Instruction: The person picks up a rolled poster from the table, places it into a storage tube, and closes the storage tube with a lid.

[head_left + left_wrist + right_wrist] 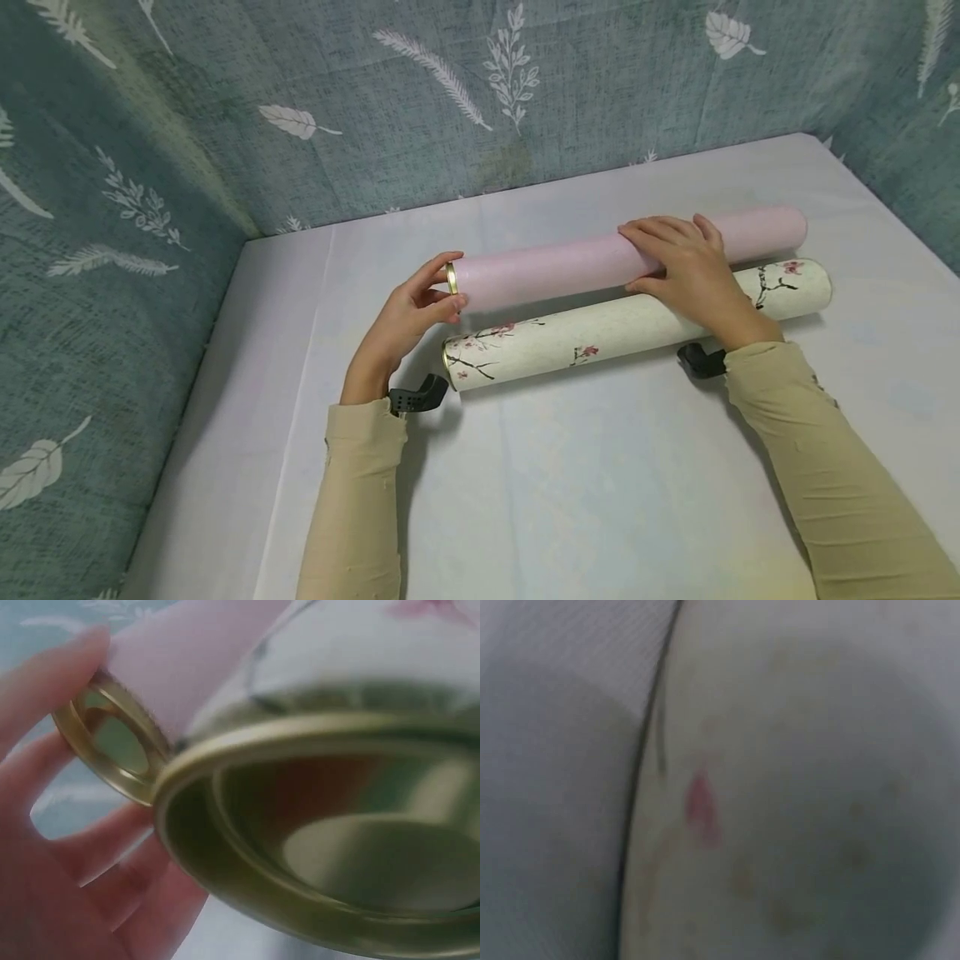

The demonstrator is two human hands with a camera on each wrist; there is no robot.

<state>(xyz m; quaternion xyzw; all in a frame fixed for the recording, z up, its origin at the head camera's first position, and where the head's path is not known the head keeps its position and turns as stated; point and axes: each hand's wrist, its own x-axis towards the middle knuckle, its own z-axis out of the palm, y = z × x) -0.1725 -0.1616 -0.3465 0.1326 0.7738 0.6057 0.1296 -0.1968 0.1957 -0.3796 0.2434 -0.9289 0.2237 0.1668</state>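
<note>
Head view, pink tube (600,262) lying left-right, left hand (408,321) pinching its gold end, right hand (686,262) flat on top.

- The left hand (408,321) grips the near end of a pink tube (622,254), its fingers curled round the gold metal rim (451,278).
- The right hand (686,262) lies over the same tube farther along, fingers spread across the top.
- A cream tube with a plum-blossom print (600,333) lies just beside the pink one, on the person's side and parallel to it.
- Both tubes rest on a pale cloth-covered table (570,483).
- Teal fabric with white leaf patterns (300,100) hangs behind and on both sides.
- Beige sleeves (356,508) cover both forearms; a black mount shows at each wrist.
</note>
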